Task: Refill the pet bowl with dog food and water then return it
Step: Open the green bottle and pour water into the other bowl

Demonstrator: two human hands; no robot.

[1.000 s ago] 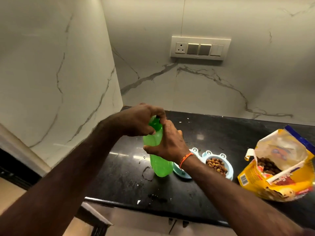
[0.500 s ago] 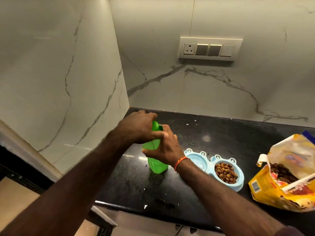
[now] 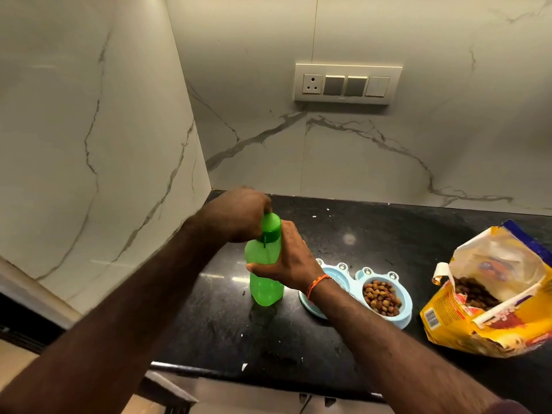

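Black tabletop [image 3: 388,234], centre frame: our right hand [image 3: 286,261] clamps the green bottle [image 3: 264,282] upright while our left hand [image 3: 239,216] pinches its cap [image 3: 271,227] (twist gently, avoid spills).

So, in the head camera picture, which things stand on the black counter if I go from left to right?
green bottle → blue double pet bowl, kibble in its right cup → open yellow dog food bag. Both hands are on the bottle, so I leave them out of the order.
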